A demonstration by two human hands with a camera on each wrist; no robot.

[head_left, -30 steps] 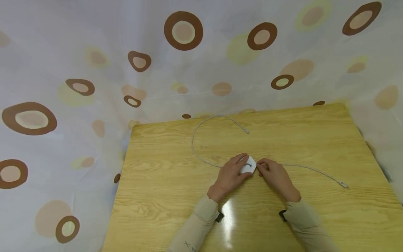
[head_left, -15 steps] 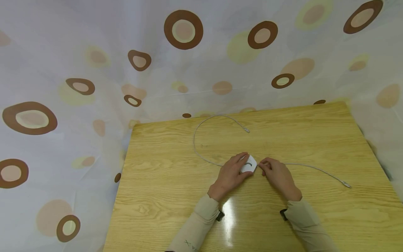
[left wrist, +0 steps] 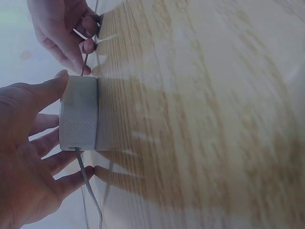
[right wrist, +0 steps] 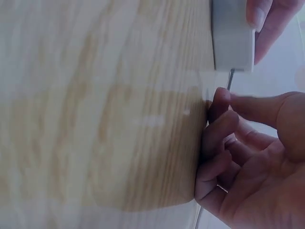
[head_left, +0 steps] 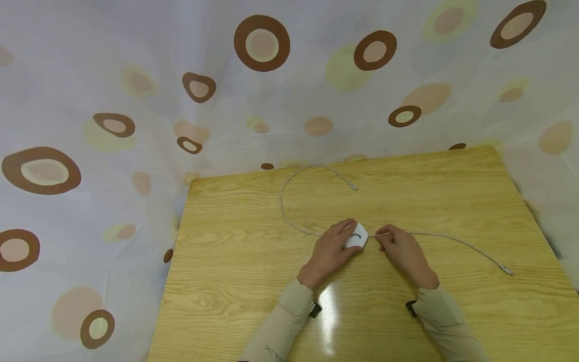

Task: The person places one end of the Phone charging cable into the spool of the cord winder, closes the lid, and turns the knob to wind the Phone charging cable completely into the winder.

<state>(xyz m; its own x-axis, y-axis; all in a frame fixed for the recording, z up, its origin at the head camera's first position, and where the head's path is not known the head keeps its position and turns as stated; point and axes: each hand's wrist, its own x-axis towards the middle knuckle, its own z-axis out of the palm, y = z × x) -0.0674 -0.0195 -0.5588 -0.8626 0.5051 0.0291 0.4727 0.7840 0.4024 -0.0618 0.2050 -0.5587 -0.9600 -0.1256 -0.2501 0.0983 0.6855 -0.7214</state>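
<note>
A small white hexagonal cable reel [head_left: 359, 234] with a dark curved mark on top lies on the table. My left hand [head_left: 329, 251] grips it by its sides, thumb at the near side and fingers at the far side. From both ends of the reel runs a thin grey-white cable [head_left: 445, 236]. Just right of the reel, my right hand [head_left: 404, 254] pinches the cable between thumb and forefinger, its other fingers curled. In the right wrist view a short stretch of cable shows between the reel [right wrist: 233, 43] and my fingertips [right wrist: 221, 95].
Left of the reel the cable loops back to a plug [head_left: 353, 186]; another plug [head_left: 507, 270] ends the right stretch. The wooden table [head_left: 235, 281] meets a patterned curtain [head_left: 307, 100] behind and at the sides.
My right hand has moved slightly right, away from the reel, drawing the cable along. The right plug has shifted right, and the left loop has narrowed a little. My left hand stays put.
</note>
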